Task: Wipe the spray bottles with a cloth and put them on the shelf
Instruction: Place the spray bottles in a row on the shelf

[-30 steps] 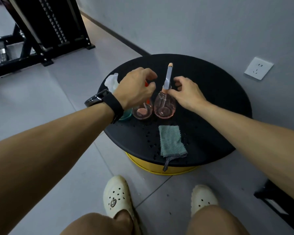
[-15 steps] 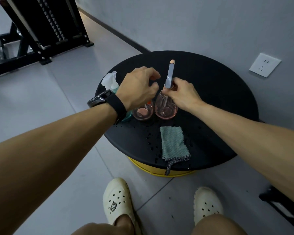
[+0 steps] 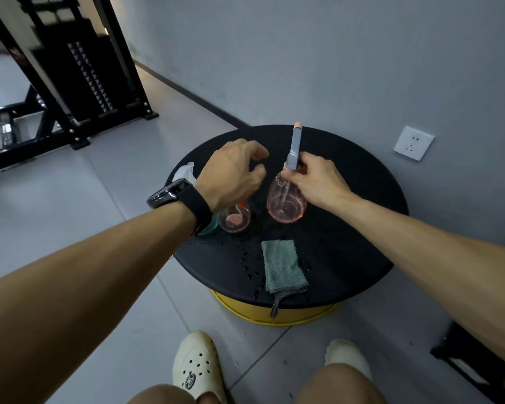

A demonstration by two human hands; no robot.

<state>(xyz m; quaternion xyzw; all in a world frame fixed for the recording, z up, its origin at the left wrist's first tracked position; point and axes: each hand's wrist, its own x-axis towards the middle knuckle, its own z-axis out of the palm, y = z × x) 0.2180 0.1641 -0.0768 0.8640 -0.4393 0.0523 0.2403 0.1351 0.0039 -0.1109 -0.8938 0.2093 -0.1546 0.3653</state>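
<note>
Down at the floor, two cream clogs stand on the grey tiles, toes toward a round black worktop on a yellow base. At the worktop's near edge lies a folded teal cloth, its dark loop hanging over the rim, with water droplets scattered on the black surface around it.

Further in, toward the left edge, a small pink spray bottle stands upright. Just to its left a teal bottle shows only a sliver behind the wrist, and a white trigger head pokes out past the black smartwatch; whether that head belongs to the teal bottle I cannot tell. The left hand hovers over these bottles with fingers loosely curled and spread, grasping nothing.

Near the middle of the worktop is the larger pink spray bottle, round-bodied and clear, with a long grey spray head tipped in orange standing up. The right hand grips it at the neck, fingers curled around the base of the spray head; its bottom looks close to the surface, though I cannot tell whether it touches.

Beyond, a white wall socket sits on the grey wall at the right, and a black weight machine stands on the floor at the far left.
</note>
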